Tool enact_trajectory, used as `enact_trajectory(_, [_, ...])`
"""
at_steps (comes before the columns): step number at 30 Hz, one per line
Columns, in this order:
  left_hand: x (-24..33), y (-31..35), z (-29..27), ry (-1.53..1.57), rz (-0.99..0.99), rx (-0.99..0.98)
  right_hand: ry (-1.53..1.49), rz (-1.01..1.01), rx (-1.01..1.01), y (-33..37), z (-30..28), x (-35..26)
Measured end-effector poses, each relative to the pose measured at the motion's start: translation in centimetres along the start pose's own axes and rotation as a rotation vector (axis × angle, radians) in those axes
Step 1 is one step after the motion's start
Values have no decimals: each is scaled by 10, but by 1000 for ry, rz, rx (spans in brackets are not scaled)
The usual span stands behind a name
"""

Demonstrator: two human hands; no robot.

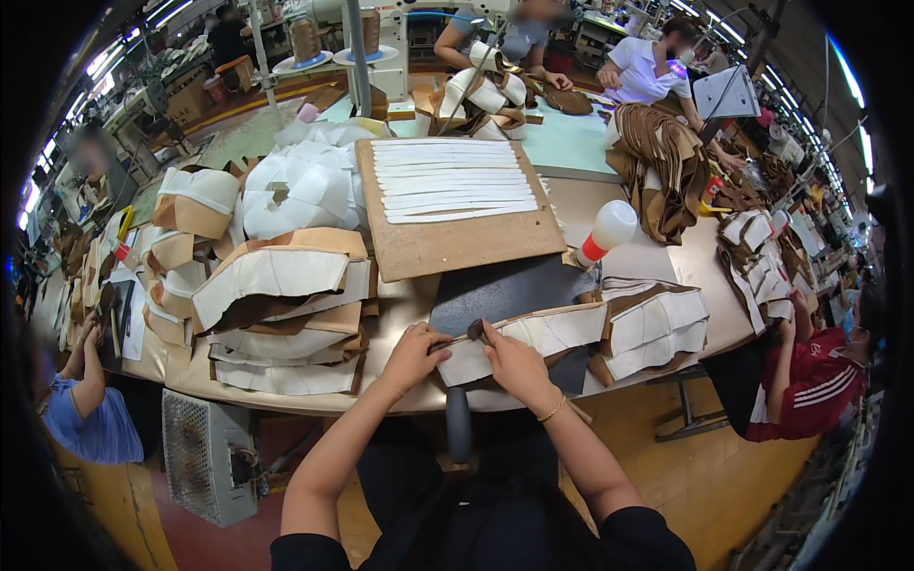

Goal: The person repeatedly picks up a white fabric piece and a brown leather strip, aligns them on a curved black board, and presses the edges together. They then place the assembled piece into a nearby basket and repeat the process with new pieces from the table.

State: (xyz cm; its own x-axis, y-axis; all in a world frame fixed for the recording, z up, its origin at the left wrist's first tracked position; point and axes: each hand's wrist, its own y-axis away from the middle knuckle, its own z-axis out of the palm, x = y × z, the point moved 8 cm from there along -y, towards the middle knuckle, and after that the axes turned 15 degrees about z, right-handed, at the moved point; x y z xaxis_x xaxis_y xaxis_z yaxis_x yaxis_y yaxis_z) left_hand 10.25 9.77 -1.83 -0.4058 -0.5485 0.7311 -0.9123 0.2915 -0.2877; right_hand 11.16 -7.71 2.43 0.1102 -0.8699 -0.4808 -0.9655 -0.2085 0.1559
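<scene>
A long curved leather panel with white lining (564,329) lies across a dark mat (486,290) at the table's front edge. At the panel's left end my left hand (416,354) is closed, its fingertips pinching the edge. My right hand (519,364) presses on the same end from above, with a small dark block (476,329) at its thumb and fingers. Between my wrists a dark grey rounded handle (459,423) juts over the table edge; whether it joins the block is hidden.
Beyond the mat, a brown board (466,249) carries several white strips (455,181). A white bottle with a red band (609,230) stands at its right. Lined panels are stacked left (286,343) and right (657,328). Co-workers sit at both sides and across the table.
</scene>
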Motion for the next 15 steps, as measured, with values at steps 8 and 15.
enact_trajectory(8, [22,6,-1,-299,213,7,-11,38,-25,10,10,-17])
enact_trajectory(15, [-6,19,-6,-43,106,45,-137,-80,65,8,-9,-31])
